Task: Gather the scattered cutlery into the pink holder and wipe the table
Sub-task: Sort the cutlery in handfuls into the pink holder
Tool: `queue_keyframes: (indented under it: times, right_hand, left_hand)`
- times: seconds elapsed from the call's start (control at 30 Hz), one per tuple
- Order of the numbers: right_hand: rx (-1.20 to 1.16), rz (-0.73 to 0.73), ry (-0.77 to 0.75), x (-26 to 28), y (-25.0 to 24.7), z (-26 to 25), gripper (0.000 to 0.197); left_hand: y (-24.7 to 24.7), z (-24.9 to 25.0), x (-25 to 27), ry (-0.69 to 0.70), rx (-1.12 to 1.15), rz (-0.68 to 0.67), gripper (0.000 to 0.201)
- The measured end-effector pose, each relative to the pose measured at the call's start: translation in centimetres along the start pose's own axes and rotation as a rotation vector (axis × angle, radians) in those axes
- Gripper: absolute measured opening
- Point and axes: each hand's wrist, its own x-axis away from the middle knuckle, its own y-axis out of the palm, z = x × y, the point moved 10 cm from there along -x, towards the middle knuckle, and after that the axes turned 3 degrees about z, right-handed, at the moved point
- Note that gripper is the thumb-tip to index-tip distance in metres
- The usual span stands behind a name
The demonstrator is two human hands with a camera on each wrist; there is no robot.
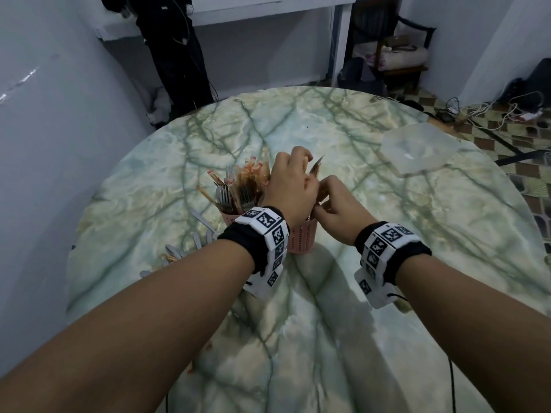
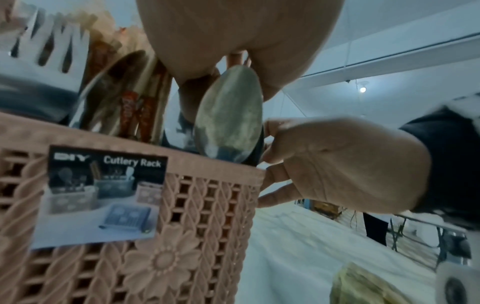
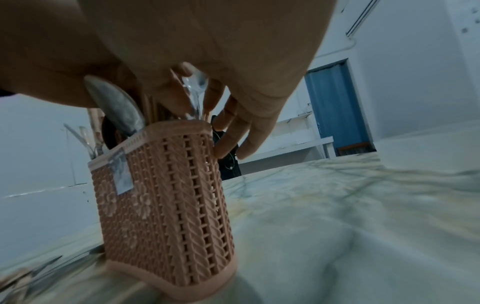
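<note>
Two hands at one pink holder, upright mid-tabletop. Left hand: curled round a spoon, bowl up, handle already inside the rim. Right hand: fingers curled at the holder's rim, seemingly steadying it; whether it grips cutlery cannot be told. Step in hand: gathering. Several pieces of loose cutlery remain left of the holder. Next: release the spoon, collect those; wiping not begun.

A clear plastic lid lies at the right of the frame. At the top is a white shelf with a black cloth hanging below it. A dark chair stands upper right. White cables lie on the patterned floor. A blue door shows in the right wrist view.
</note>
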Motion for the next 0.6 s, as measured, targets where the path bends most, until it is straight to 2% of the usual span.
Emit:
queue_keyframes:
  times: [0.1, 0.13, 0.2, 0.27, 0.33, 0.37, 0.43, 0.47, 0.6]
  right_hand:
    - [-0.123, -0.034, -0.025, 0.6, 0.3, 0.4, 0.051]
    - [-0.128, -0.054, -0.047, 0.9, 0.5, 0.1, 0.056]
    - [-0.101, -0.085, -0.066, 1.1, 1.2, 0.5, 0.057]
    - [-0.069, -0.109, -0.084, 1.0, 1.9, 0.6, 0.057]
    - [-0.03, -0.103, -0.1, 0.9, 2.4, 0.8, 0.056]
    - [-0.001, -0.099, -0.104, 0.8, 2.6, 0.9, 0.058]
    - [0.048, -0.11, -0.066, 0.8, 2.8, 1.1, 0.067]
    - [0.036, -0.121, -0.049, 0.8, 3.0, 1.0, 0.067]
    - [-0.088, -0.155, -0.037, 0.4, 3.1, 0.4, 0.053]
  left_hand:
    - [-0.4, 0.4, 0.6, 0.018, 0.153, 0.025, 0.057]
    - [-1.1, 1.0, 0.8, 0.077, 0.16, 0.055, 0.067]
    - [-2.5, 3.2, 1.4, 0.286, 0.104, 0.082, 0.076]
    - [-3.3, 6.0, 2.4, 0.534, -0.025, 0.048, 0.076]
    - [-3.0, 7.2, 3.3, 0.735, -0.314, -0.009, 0.076]
    - [-2.3, 6.8, 3.3, 0.779, -0.498, -0.056, 0.081]
    - [-1.4, 4.3, 2.9, 0.741, -0.765, -0.172, 0.092]
    - [-1.2, 2.9, 2.5, 0.689, -0.816, -0.213, 0.094]
    - [-0.7, -0.6, 0.9, 0.481, -0.755, -0.341, 0.082]
